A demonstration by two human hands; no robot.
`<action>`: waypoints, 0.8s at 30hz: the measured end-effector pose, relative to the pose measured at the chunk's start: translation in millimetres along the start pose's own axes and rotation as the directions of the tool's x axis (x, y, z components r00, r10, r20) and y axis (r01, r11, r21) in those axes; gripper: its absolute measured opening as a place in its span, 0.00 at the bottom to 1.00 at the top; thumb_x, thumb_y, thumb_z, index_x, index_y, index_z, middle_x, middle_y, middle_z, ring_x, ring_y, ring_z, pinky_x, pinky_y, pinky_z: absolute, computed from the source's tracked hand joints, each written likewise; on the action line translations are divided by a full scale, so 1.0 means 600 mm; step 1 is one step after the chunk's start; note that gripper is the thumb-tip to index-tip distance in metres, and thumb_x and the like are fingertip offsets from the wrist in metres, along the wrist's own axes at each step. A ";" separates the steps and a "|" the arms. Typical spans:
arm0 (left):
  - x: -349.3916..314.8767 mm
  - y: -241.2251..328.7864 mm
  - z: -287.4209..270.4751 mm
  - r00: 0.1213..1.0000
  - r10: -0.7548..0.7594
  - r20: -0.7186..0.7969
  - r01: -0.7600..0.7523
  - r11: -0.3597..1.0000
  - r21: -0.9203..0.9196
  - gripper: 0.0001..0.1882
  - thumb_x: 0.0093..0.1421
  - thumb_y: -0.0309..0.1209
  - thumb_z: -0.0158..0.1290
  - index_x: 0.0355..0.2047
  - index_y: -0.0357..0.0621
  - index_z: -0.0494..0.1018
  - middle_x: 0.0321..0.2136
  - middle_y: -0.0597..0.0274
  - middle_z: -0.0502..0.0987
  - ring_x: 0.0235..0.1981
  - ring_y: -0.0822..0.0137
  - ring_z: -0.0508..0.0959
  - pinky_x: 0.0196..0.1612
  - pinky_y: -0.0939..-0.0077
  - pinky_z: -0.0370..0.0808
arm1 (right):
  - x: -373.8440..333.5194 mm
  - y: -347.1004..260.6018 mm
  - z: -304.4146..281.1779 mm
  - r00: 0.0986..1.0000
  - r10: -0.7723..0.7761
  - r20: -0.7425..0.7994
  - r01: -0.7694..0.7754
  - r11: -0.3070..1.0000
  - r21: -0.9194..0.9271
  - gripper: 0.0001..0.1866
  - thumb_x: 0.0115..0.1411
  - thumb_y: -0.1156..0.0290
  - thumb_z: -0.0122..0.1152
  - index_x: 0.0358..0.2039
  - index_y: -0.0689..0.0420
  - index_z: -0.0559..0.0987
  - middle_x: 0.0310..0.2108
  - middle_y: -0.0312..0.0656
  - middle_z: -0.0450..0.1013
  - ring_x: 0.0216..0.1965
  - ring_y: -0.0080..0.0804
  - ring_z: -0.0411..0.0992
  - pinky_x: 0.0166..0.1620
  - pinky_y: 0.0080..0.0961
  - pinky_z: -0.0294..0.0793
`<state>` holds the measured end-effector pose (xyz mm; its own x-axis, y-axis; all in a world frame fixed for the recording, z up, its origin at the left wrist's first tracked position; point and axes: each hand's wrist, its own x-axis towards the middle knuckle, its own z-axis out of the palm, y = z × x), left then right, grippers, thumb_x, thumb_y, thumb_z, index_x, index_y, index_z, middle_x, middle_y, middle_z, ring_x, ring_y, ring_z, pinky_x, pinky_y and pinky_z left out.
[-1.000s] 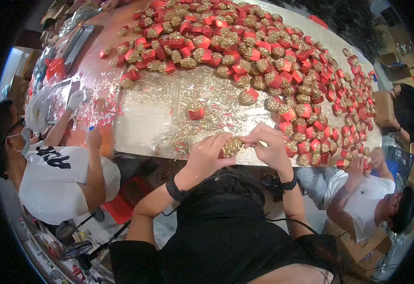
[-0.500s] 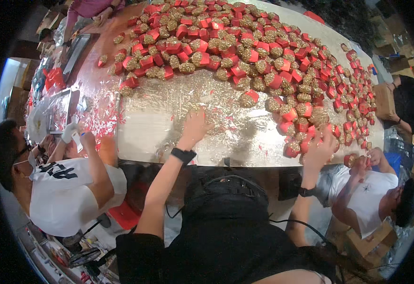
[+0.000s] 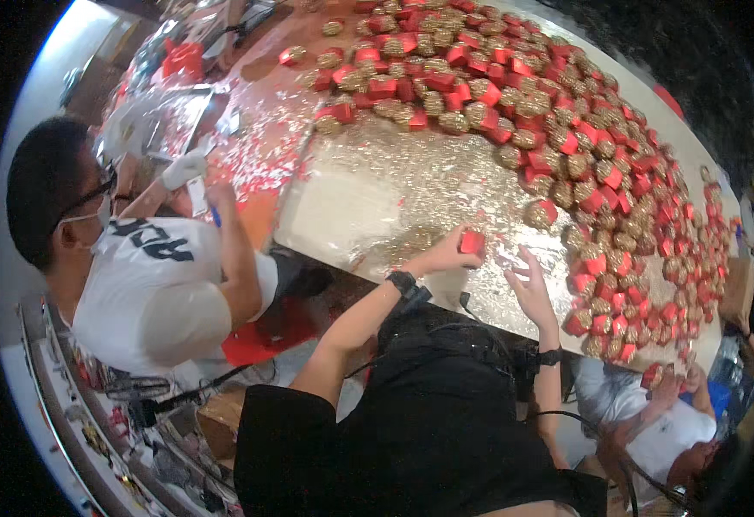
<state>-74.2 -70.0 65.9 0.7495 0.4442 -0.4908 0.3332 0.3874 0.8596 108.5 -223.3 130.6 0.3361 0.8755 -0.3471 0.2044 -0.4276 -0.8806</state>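
My left hand (image 3: 446, 252) is closed around a small red block-shaped piece (image 3: 472, 243) above the near part of the table. Its gold side, if it has one, is hidden by my fingers. To the right of it my right hand (image 3: 532, 289) is raised with fingers apart and nothing in them. Just beyond my hands lies a lone red-and-gold ornament (image 3: 540, 214), rough and glittery gold on one end and red on the other. Many more of these make up a wide heap (image 3: 584, 164) across the far and right side of the table.
Gold glitter and scraps cover the pale tabletop (image 3: 342, 202). At my left a person in a white shirt (image 3: 174, 284) works beside red-and-white scraps (image 3: 265, 146). On the right another person (image 3: 653, 422) handles an ornament near the table edge. A cardboard box (image 3: 739, 289) is farther right.
My left hand has moved right and now holds a red piece. My right hand has left the heap, come toward the left hand and spread its fingers. The view has turned leftward.
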 end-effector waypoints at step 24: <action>-0.083 -0.032 -0.090 0.966 0.226 -0.127 -0.170 0.922 0.349 0.26 0.48 0.34 0.64 0.46 0.40 0.68 0.26 0.57 0.76 0.29 0.68 0.77 0.33 0.73 0.74 | 0.092 -0.058 0.087 0.817 -0.035 0.576 0.295 0.884 -0.364 0.15 0.60 0.67 0.57 0.46 0.62 0.76 0.39 0.51 0.75 0.41 0.43 0.75 0.43 0.32 0.74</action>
<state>-148.6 -55.7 66.3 0.7265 0.6194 -0.2975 0.3792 -0.0003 0.9253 71.7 -148.5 125.2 -0.2622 0.8598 -0.4382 0.6142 -0.2015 -0.7630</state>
